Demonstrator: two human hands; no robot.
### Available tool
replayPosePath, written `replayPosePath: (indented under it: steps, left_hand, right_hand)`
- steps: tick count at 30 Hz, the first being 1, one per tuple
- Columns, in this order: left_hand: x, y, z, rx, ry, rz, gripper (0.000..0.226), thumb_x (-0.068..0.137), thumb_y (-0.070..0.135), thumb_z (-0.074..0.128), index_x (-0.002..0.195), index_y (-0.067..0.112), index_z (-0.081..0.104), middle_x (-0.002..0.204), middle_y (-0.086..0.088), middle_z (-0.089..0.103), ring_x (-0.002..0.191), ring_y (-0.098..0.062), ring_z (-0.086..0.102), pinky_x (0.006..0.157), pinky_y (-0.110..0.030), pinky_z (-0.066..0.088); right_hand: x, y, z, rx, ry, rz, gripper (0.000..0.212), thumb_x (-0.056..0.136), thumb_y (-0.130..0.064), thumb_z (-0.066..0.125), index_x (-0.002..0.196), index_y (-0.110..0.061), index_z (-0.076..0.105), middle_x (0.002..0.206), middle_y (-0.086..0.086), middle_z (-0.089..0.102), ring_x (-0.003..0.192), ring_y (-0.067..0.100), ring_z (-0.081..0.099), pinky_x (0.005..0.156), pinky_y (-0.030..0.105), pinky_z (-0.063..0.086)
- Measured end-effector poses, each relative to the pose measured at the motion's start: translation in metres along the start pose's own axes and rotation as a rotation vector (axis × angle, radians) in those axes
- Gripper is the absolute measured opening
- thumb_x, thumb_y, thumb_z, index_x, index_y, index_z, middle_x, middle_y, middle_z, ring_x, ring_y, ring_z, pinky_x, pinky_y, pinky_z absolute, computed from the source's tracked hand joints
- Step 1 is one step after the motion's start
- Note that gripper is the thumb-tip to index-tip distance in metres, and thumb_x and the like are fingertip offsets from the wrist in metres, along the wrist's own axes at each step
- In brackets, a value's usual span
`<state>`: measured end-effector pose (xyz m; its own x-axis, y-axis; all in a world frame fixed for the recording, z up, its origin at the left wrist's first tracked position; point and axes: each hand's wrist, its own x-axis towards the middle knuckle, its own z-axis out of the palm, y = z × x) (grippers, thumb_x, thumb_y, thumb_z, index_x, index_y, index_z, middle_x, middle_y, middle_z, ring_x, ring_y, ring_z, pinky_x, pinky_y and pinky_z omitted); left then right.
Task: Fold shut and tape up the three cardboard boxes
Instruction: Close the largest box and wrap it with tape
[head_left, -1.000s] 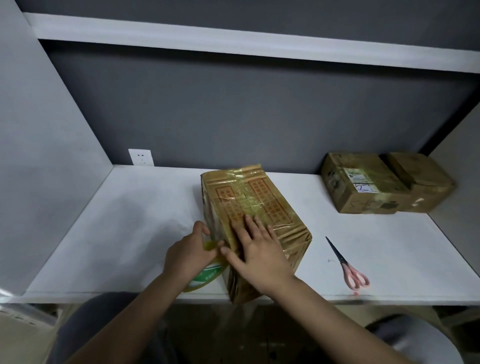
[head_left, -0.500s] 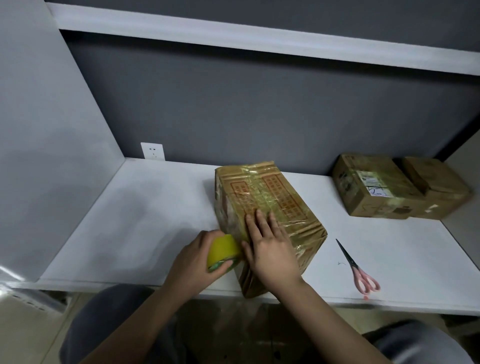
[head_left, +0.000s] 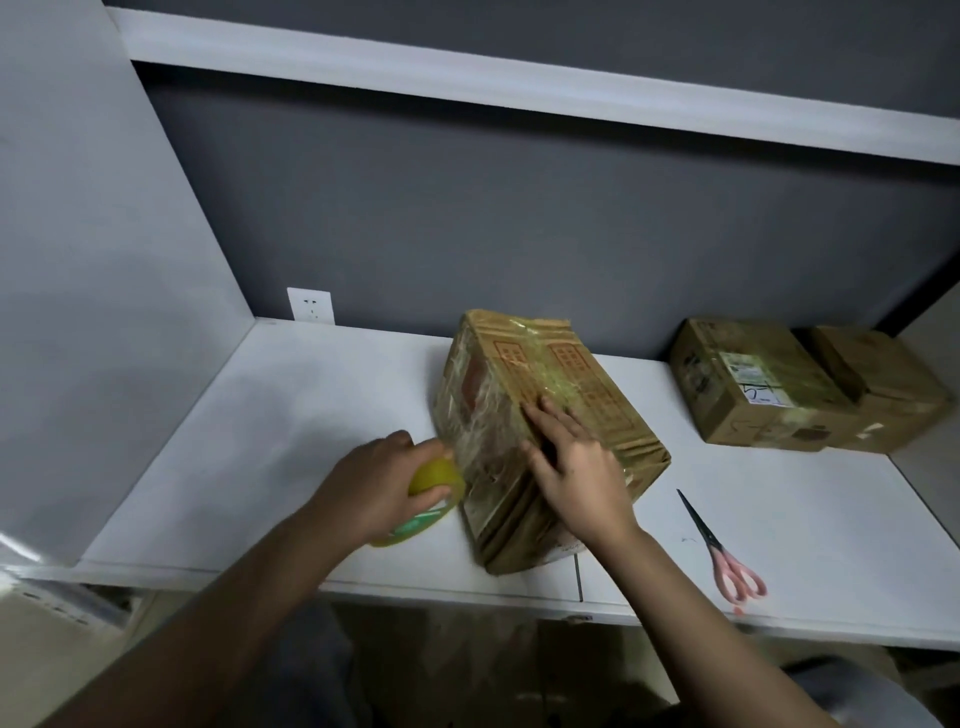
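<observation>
At the far left, a white socket (head_left: 310, 304) sits low on the grey back wall, just above the white shelf (head_left: 270, 415). Your left hand (head_left: 371, 486) comes next, near the front of the shelf, with its fingers curled round a yellow-green tape roll (head_left: 434, 493). The roll is held against the lower left side of the near box (head_left: 540, 415), touching it or very nearly so; you cannot tell from here whether a strip runs from roll to cardboard.

The near box stands in the middle of the shelf, turned at an angle, its near corner close to the front edge. Its flaps are folded shut and shiny tape already covers its top and left side.

Your right hand (head_left: 576, 467) lies flat on the top of that box toward its near end, fingers straight and spread a little, pressing down and gripping nothing.

To the right of the box, pink-handled scissors (head_left: 724, 553) lie on the shelf, blades together and pointing away from you, apart from the box.

Farther right, at the back, a labelled box (head_left: 753, 384) and a plain box (head_left: 883, 384) sit side by side, touching, both shut.
</observation>
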<state>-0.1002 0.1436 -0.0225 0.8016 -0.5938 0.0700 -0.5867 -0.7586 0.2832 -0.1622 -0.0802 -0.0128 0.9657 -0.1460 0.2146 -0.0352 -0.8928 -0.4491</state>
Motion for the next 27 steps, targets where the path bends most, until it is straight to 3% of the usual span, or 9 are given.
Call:
replayPosePath:
  steps: [4,6,10,14,18,22,24,27]
  left_hand:
    - [0.008,0.006,-0.021,-0.245,-0.002,0.009,0.054,0.088,0.05,0.057,0.138,0.043,0.038,0.121,0.003,0.055,0.102,-0.014,0.055,0.083,-0.028,0.052]
    - [0.018,0.012,-0.03,-0.225,0.03,0.062,0.051,0.088,0.05,0.056,0.136,0.045,0.04,0.127,0.004,0.053,0.106,-0.017,0.056,0.083,-0.028,0.051]
    - [0.036,0.021,-0.041,-0.167,0.083,0.123,0.049,0.089,0.051,0.053,0.135,0.047,0.038,0.132,0.007,0.05,0.109,-0.02,0.058,0.08,-0.026,0.047]
    - [0.044,0.037,-0.035,-0.243,0.168,0.156,0.05,0.088,0.049,0.055,0.133,0.047,0.033,0.123,0.009,0.045,0.102,-0.019,0.058,0.078,-0.032,0.049]
    - [0.057,0.067,-0.025,-0.293,0.257,0.199,0.047,0.086,0.042,0.064,0.127,0.033,0.044,0.124,0.006,0.048,0.106,-0.019,0.056,0.08,-0.037,0.051]
    - [0.08,0.096,-0.027,-0.28,0.146,0.252,0.04,0.086,0.042,0.064,0.123,0.031,0.051,0.113,0.01,0.048,0.095,-0.016,0.057,0.078,-0.032,0.049]
    - [0.093,0.106,-0.031,-0.236,0.057,0.246,0.039,0.086,0.042,0.063,0.122,0.031,0.052,0.109,0.011,0.045,0.097,-0.012,0.052,0.079,-0.029,0.046]
    - [0.104,0.113,-0.038,-0.13,-0.001,0.253,0.038,0.085,0.042,0.064,0.119,0.028,0.053,0.102,0.011,0.042,0.095,-0.008,0.044,0.075,-0.026,0.038]
  right_hand:
    - [0.009,0.005,-0.009,0.283,0.137,0.122,0.042,0.094,-0.034,0.056,0.136,-0.031,0.053,0.142,-0.007,0.051,0.131,0.014,0.048,0.104,0.031,0.04]
    - [0.01,0.01,-0.012,0.496,0.175,0.194,0.039,0.093,-0.031,0.059,0.132,-0.029,0.057,0.131,-0.006,0.061,0.121,0.011,0.055,0.102,0.028,0.042]
    - [0.004,0.025,-0.012,0.763,0.2,0.252,0.034,0.094,-0.023,0.058,0.128,-0.024,0.062,0.125,-0.01,0.063,0.116,0.003,0.056,0.101,0.021,0.042]
    - [0.0,0.049,-0.017,0.921,0.249,0.273,0.029,0.095,-0.012,0.055,0.123,-0.018,0.063,0.117,-0.016,0.064,0.107,-0.011,0.057,0.083,0.003,0.042]
    - [-0.013,0.079,-0.019,0.986,0.241,0.358,0.03,0.097,-0.015,0.052,0.125,-0.018,0.062,0.123,-0.01,0.064,0.111,-0.002,0.058,0.088,0.011,0.045]
    - [-0.019,0.099,-0.015,1.039,0.225,0.455,0.032,0.098,-0.016,0.051,0.129,-0.017,0.058,0.127,-0.002,0.062,0.117,0.012,0.057,0.1,0.029,0.044]
    - [-0.019,0.104,-0.011,1.061,0.239,0.518,0.034,0.098,-0.016,0.05,0.132,-0.015,0.056,0.129,0.002,0.06,0.117,0.016,0.056,0.098,0.029,0.045]
    - [-0.016,0.105,-0.005,1.048,0.255,0.521,0.031,0.099,-0.014,0.049,0.128,-0.013,0.059,0.125,0.002,0.063,0.11,0.011,0.059,0.085,0.017,0.047]
